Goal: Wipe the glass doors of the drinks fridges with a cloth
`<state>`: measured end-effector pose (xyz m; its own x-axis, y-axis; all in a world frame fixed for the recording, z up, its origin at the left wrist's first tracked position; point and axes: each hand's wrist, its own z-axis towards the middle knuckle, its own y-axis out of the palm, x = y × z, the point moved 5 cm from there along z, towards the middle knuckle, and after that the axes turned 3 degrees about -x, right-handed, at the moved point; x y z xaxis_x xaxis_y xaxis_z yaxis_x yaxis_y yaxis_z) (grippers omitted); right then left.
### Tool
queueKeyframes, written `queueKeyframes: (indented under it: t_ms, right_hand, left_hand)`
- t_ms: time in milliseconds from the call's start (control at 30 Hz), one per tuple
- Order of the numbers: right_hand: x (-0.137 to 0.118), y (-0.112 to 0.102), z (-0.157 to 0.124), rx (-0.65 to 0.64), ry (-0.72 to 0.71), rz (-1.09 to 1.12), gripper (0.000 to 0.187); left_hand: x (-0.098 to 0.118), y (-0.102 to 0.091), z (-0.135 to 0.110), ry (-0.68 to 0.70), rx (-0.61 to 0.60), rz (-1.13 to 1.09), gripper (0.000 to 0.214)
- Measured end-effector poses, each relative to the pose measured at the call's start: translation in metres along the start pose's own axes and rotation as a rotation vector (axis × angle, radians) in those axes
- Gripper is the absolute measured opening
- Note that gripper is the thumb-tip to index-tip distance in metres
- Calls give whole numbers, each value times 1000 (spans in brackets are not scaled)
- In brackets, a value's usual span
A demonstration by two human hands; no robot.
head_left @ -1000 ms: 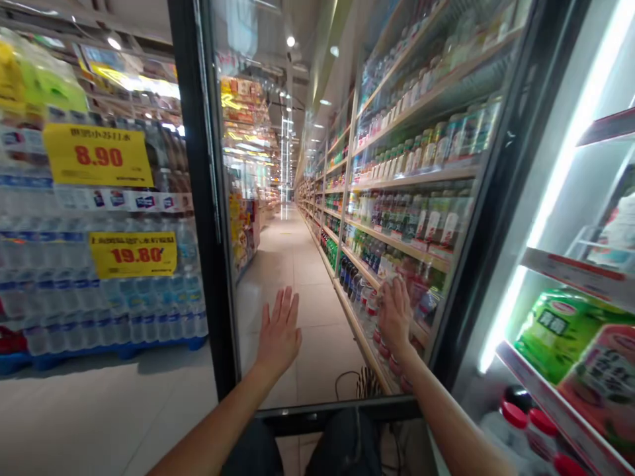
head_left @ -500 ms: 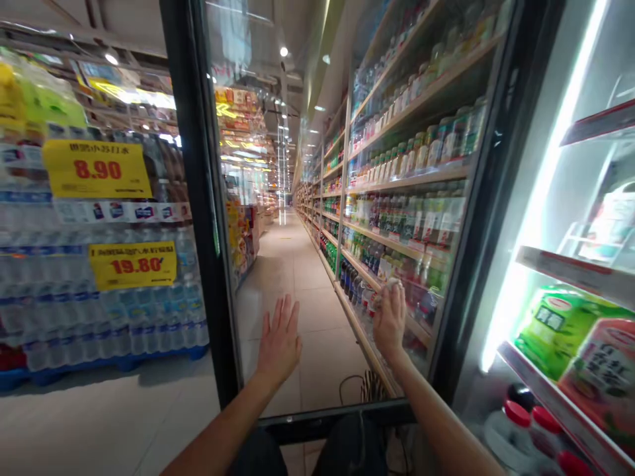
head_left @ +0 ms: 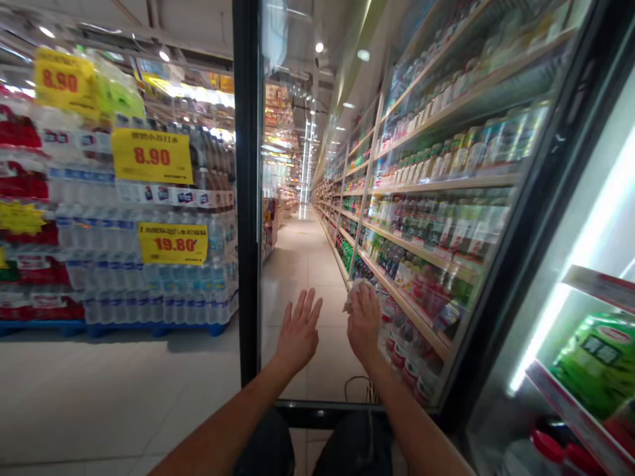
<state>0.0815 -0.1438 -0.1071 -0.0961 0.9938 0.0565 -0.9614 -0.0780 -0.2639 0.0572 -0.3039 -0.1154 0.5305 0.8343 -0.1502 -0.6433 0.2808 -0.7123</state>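
An open fridge's glass door (head_left: 421,218) swings out in front of me, framed in black. My left hand (head_left: 299,330) lies flat on the glass with its fingers spread, low down. My right hand (head_left: 364,320) is just right of it, closed on a whitish cloth (head_left: 353,294) that it presses against the same pane. Both forearms reach up from the bottom of the view. Through the glass I see a long aisle and shelves of drinks.
The lit fridge interior (head_left: 590,357) is at the right, with green and red packs and red-capped bottles. Stacked water bottle packs with yellow price signs (head_left: 151,155) stand at the left. The door's black left edge (head_left: 247,198) stands upright ahead. A bag's handles (head_left: 360,390) show beyond the glass.
My right hand with the cloth has slid left across the glass, closer to my left hand. The view has turned so the door frame sits further right.
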Motion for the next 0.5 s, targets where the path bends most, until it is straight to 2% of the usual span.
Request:
queueKeyframes:
  t_ms: [33,100,200,267,333,433,500]
  right_hand:
    - [-8,3,-1,-42,-46,-2,52]
    - [1,-1,-1,-42,-30,-22,52]
    - [49,-22,3,133,210,-52,55]
    - [66,-30,5,207,327,-43,56]
    - [52,-23,6,170,304,-19,56]
    - [-4,3,-1,11,113,22,57]
    - [-32,15,-7,-79,-9,43,57]
  left_hand:
    - [-2,0,-1,6,-4,6,64]
    - [-6,-1,-4,3,-9,19,63]
    - [-11,0,-8,-25,-14,21,63]
    - [-10,0,-10,-43,-23,5,63]
    - [-9,0,-11,-57,-34,-15,64]
    - [-9,-3,-11,-69,-51,-30,65]
    - [-13,-6,-12,-74,-59,-27,66]
